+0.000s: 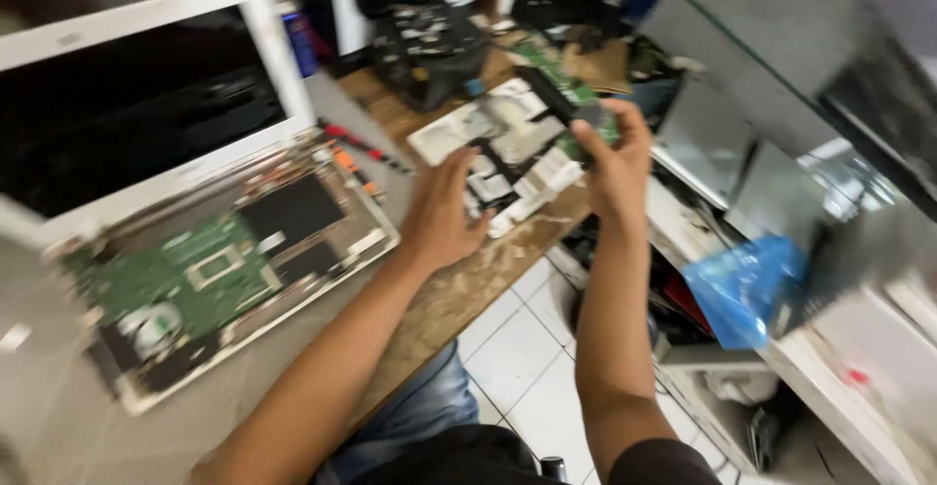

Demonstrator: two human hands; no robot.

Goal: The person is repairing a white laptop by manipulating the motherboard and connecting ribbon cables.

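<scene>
Circuit board (pixel 571 104), green with a black strip, is held above the tabletop's (pixel 459 295) right edge, pinched at one end in the closed right hand (pixel 613 168). It is judged light, stiff and fragile; edges are best gripped. The left hand (pixel 441 214), fingers spread and empty, hovers by a white panel (pixel 493 153).
</scene>
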